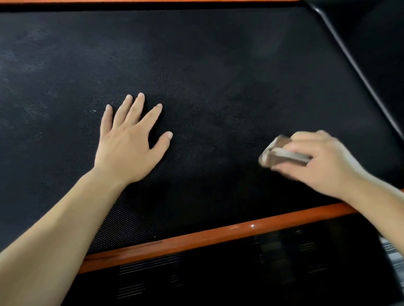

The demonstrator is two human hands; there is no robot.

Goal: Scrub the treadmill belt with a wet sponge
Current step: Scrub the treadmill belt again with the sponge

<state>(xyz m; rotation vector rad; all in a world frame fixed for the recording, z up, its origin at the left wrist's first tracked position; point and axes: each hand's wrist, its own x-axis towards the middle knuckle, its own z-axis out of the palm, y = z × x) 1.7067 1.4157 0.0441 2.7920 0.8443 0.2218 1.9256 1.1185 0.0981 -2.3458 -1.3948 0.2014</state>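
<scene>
The black textured treadmill belt (pixel 207 72) fills most of the head view. Grey dusty smears show on its left part, and it looks darker around the middle. My left hand (pixel 129 142) lies flat on the belt, palm down, fingers spread, holding nothing. My right hand (pixel 314 161) is at the right, closed around a brownish-grey sponge (pixel 282 153) that is blurred by motion. The sponge sticks out to the left of my fingers and presses on the belt.
An orange side rail (pixel 218 234) runs along the near edge of the belt, with a black ribbed foot rail (pixel 218 277) below it. A thin orange strip (pixel 153 1) borders the far edge. A grey-edged black frame part (pixel 354 65) slants down the upper right.
</scene>
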